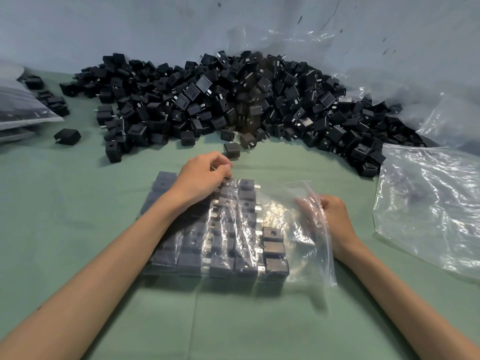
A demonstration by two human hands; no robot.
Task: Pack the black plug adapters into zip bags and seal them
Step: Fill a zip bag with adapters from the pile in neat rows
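Head view: left hand [201, 175], fingers curled, steadies the bagged adapters [223, 263]; right hand [331, 214] pinches the zip bag [298, 224] mouth open for more

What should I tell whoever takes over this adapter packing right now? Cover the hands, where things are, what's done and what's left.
Left hand: rests on the far end of the clear plastic zip bag, fingers curled; what it holds is unclear.
Right hand: grips the bag's unsealed mouth.
Done: rows of black plug adapters lie in the bag; clear packed bags sit far left.
Left: probably top up the short last row, then seal. The big loose adapter pile is behind, empty clear bags to the right.
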